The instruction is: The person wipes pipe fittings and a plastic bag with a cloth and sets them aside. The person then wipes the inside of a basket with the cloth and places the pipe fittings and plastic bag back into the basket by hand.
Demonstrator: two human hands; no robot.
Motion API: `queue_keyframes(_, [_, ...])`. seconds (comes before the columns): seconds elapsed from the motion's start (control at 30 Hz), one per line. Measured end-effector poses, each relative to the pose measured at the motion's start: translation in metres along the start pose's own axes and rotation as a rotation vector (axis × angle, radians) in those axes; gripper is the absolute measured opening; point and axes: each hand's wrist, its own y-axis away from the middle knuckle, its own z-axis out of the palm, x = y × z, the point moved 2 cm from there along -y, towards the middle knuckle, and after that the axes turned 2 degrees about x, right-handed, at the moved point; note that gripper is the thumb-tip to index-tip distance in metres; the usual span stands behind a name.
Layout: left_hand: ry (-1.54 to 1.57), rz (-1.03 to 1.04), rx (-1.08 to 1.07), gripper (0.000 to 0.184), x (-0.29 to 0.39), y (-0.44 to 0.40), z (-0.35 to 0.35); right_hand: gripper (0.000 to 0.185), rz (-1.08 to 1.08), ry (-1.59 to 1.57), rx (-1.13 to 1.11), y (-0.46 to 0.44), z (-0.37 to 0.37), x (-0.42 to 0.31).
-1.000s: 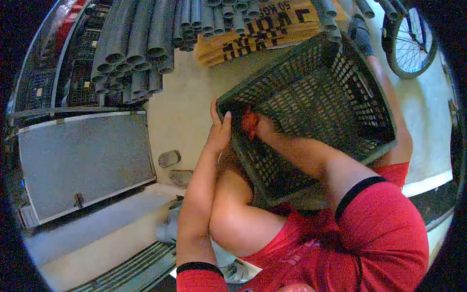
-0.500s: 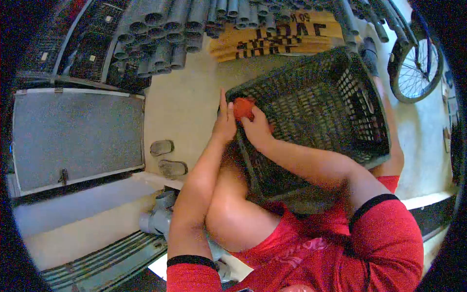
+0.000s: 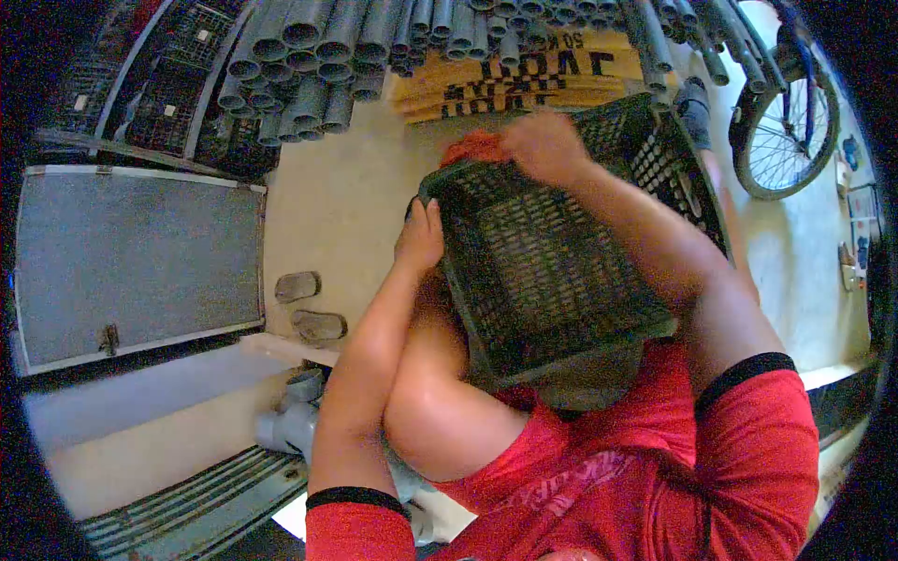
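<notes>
A black plastic crate (image 3: 552, 257) with slatted mesh walls lies tilted across my lap, its open side facing me. My left hand (image 3: 421, 236) is closed on the crate's left rim, near the far left corner. My right hand (image 3: 547, 150), slightly blurred, is at the far rim. Its fingers close on a crumpled red cloth (image 3: 474, 147), which is pressed along that rim. Whether it is woven cloth or mesh is hard to make out.
Grey pipes (image 3: 313, 70) are stacked at the back, beside yellow printed sacks (image 3: 524, 79). A bicycle wheel (image 3: 790, 131) stands at right. Slippers (image 3: 318, 324) lie on the floor at left, near a grey framed panel (image 3: 140, 266). Grey pipe fittings (image 3: 290, 425) sit by my left knee.
My right hand and the red cloth have moved from the left rim up and right onto the far rim. My left hand has curled onto the left rim. The crate has shifted slightly.
</notes>
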Motion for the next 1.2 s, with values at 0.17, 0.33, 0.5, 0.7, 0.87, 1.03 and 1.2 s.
queue_keyframes(0.17, [-0.091, 0.205, 0.034, 0.072, -0.025, -0.016, 0.023, 0.032, 0.545, -0.116, 0.246, 0.077, -0.043, 0.155])
queue_keyframes(0.33, [0.152, -0.067, 0.032, 0.077, 0.019, 0.0, -0.003, 0.032, 0.611, -0.087, 0.288, 0.062, -0.011, 0.18])
queue_keyframes(0.5, [0.141, -0.133, 0.009, 0.081, 0.026, 0.005, -0.006, 0.034, 0.319, 0.158, 0.188, 0.022, 0.012, 0.086])
queue_keyframes(0.7, [0.098, -0.173, -0.015, 0.081, 0.025, 0.001, -0.005, 0.022, 0.219, -0.209, 0.227, -0.01, 0.006, -0.027])
queue_keyframes(0.87, [0.084, -0.15, -0.023, 0.079, 0.033, 0.003, -0.005, 0.022, 0.059, -0.67, 0.56, -0.029, -0.001, 0.021])
queue_keyframes(1.03, [0.087, -0.132, -0.026, 0.074, 0.038, 0.003, -0.014, 0.033, 0.168, -0.194, 0.41, 0.046, -0.038, 0.121])
queue_keyframes(1.2, [-0.053, 0.016, 0.112, 0.065, 0.003, -0.018, 0.017, 0.024, 0.329, -0.019, 0.14, 0.111, -0.025, 0.204])
